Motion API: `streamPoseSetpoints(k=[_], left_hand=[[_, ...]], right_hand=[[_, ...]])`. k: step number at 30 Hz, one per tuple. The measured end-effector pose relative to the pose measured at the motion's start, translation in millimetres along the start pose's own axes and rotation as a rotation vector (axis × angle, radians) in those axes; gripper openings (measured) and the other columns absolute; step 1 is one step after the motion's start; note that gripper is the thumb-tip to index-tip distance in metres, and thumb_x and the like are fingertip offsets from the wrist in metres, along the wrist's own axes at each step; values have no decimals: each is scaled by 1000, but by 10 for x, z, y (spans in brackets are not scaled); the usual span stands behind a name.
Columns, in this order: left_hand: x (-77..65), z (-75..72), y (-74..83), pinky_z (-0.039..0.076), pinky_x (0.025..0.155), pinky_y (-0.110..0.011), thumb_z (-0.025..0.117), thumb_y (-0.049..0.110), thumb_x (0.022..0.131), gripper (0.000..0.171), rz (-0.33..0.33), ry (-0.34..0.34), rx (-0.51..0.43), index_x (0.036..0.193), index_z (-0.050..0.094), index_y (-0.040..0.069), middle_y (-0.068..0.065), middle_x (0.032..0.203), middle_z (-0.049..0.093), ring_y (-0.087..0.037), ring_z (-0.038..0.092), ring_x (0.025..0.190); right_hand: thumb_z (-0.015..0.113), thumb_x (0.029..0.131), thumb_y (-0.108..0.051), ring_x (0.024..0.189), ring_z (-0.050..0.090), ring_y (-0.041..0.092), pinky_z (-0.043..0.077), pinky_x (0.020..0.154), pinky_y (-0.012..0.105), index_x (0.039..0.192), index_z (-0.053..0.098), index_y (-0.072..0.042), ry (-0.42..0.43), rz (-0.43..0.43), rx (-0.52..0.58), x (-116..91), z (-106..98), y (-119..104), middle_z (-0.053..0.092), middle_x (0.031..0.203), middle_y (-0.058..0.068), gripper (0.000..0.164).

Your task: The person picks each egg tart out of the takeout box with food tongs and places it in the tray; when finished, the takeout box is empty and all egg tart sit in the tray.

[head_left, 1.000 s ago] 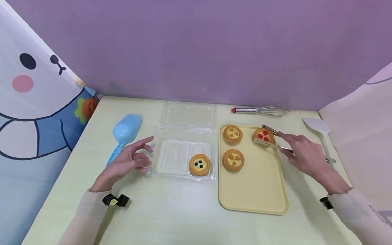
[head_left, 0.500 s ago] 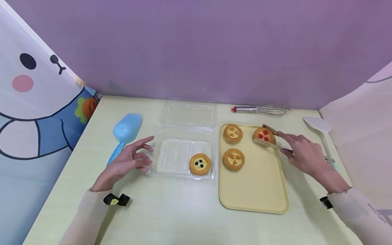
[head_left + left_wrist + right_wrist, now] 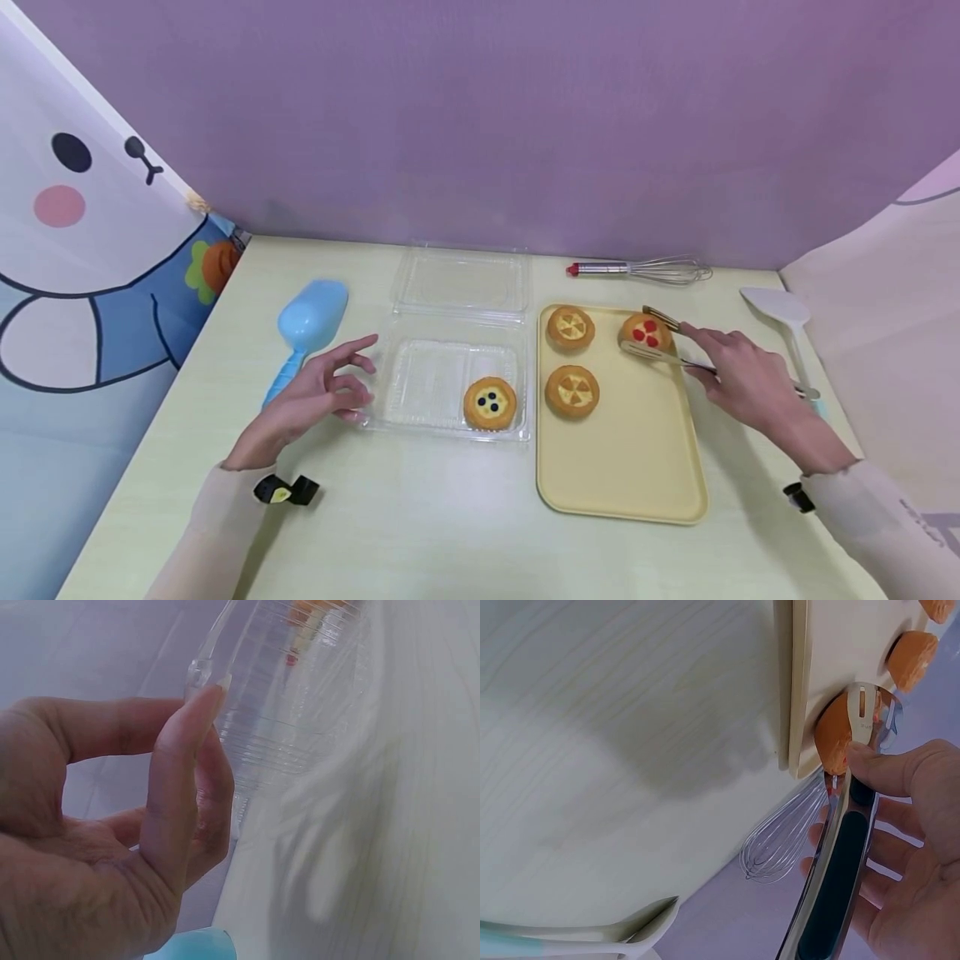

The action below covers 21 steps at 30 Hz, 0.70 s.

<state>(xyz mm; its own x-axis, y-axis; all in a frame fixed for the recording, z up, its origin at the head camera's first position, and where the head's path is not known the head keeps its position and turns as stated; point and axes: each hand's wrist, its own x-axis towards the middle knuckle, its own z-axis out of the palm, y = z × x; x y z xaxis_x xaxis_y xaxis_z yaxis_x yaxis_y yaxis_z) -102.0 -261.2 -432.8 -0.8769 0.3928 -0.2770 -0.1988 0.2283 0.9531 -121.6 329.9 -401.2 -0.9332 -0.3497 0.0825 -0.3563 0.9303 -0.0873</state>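
My right hand (image 3: 750, 379) grips metal tongs (image 3: 654, 352) with dark handle panels, plain in the right wrist view. Their jaws stand on either side of a round tart with red topping (image 3: 634, 322), which sits at the far right corner of the beige tray (image 3: 622, 475). My left hand (image 3: 318, 392) hovers with loosely bent fingers, fingertips right at the left edge of an open clear plastic container (image 3: 420, 383). A blueberry-topped tart (image 3: 490, 403) lies in its front right part. Two tarts with yellow wedges, one behind (image 3: 570, 328) and one nearer (image 3: 572, 392), are on the tray's left side.
A whisk (image 3: 637, 269) lies behind the tray. To its right is a white spatula-like utensil (image 3: 780, 310), partly hidden by my right hand. A blue scoop (image 3: 310, 317) lies behind my left hand. The container's lid (image 3: 461, 283) is folded back toward the purple wall.
Hands, tongs and tarts hold nearly the same places throughout. Only a slight shift of the head view shows.
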Motion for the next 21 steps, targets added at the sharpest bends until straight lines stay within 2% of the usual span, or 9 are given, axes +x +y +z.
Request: streamPoseSetpoints(k=[9,21], left_hand=[[-1,1,-2,65,68,-33,67,-4,93,82,-5,2,2,164,28,8,-26,134,42,-16,69,87],[3,0,21,66,67,-34,67,-3,92,83,-10,5,15,164,28,8,-27,133,43,-20,69,87]], right_hand=[[78,90,-16,106,68,45,46,42,48,150,53,-11,-3,2,-8,-8,-4,-4,71,128,21,65],[79,88,-16,106,67,45,49,45,51,151,50,-11,8,-9,-12,-4,-22,-6,69,127,23,69]])
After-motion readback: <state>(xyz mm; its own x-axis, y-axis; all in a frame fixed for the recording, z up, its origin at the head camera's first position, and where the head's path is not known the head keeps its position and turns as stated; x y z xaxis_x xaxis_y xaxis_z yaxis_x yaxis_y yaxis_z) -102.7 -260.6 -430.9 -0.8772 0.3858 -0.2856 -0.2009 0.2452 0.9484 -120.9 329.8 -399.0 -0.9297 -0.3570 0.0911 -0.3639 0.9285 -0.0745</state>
